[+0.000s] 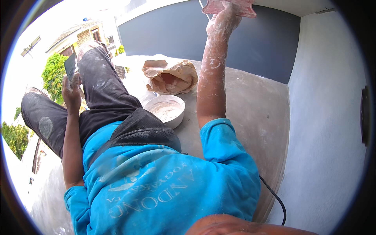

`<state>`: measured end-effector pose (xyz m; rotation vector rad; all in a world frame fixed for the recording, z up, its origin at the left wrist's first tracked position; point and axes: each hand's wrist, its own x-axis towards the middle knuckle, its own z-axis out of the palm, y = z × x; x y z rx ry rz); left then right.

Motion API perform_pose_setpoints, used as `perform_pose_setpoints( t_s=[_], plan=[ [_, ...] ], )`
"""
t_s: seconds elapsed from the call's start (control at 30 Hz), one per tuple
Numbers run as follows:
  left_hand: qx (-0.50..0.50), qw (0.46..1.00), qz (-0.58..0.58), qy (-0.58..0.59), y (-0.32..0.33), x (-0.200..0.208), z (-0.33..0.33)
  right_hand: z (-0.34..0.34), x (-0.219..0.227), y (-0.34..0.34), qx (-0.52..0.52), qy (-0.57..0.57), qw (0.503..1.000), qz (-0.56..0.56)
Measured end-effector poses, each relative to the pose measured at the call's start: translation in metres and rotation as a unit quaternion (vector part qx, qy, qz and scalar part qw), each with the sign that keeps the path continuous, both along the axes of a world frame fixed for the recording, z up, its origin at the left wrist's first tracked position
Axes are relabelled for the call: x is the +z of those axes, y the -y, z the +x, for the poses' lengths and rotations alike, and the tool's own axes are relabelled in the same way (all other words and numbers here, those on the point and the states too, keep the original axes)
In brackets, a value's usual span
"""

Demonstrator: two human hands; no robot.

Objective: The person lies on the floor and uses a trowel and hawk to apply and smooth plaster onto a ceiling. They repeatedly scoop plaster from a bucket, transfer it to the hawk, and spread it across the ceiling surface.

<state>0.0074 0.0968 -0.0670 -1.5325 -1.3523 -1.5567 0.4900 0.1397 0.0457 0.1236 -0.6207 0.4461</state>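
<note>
Both hands are busy: the left hand (71, 91), nearest, is clenched around a dark flat-bladed scraper (70, 65) held upright over the person's dusty black trousers. Between the two arms sits a round white plastic bowl of pale plaster (166, 110), and just beyond it a crumpled brown paper sack (171, 76), torn open. Farthest away, the dust-coated right hand (223, 20) grips a reddish flat rectangular sanding pad (230, 6), pressed against the dark grey wall (270, 43).

Concrete ledge (250, 105): bowl (166, 110), paper sack (171, 76).
</note>
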Motion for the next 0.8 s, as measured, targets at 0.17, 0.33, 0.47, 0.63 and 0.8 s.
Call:
perform_pose_setpoints(
  t_s=[0.17, 0.33, 0.47, 0.63, 0.8],
  plan=[
    [-0.06, 0.998, 0.002, -0.011, 0.0, 0.007, 0.019, 0.101, 0.019, -0.124, -0.114, -0.117, 0.986, 0.044],
    [-0.061, 0.997, 0.025, -0.031, 0.006, 0.006, 0.021, 0.12, 0.032, -0.142, -0.114, 0.012, 0.988, 0.106],
    [-0.036, 0.998, 0.021, -0.041, -0.006, 0.005, 0.009, 0.128, 0.037, -0.143, -0.091, 0.082, 0.987, 0.101],
    [-0.071, 0.997, 0.013, -0.023, 0.003, 0.004, 0.018, 0.07, 0.032, -0.09, -0.091, 0.013, 0.992, 0.092],
    [-0.068, 0.997, 0.033, -0.021, 0.004, 0.005, 0.021, 0.033, 0.035, -0.042, 0.013, 0.045, 0.998, 0.036]
  ],
)
